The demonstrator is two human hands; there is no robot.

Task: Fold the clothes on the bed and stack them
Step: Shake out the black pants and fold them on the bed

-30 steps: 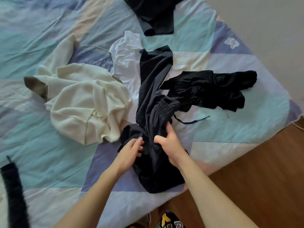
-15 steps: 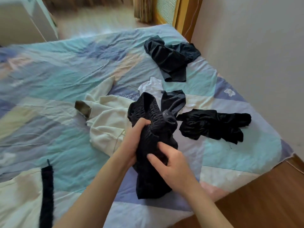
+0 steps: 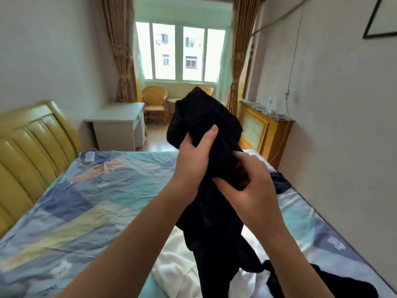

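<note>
Soft, light, limp black garment (image 3: 206, 125), bunched up. Left hand (image 3: 193, 160) and right hand (image 3: 251, 186) both clenched around it. Best regripped at the waistband, probably the upper end.

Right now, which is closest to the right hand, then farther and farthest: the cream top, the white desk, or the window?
From the right hand, in the head view:
1. Cream top, on the bed just below the hands.
2. White desk, past the bed, on the left.
3. Window, at the far end of the room.

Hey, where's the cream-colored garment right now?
In the head view, the cream garment lies crumpled on the bed at bottom centre, directly beneath the lifted black garment.
</note>
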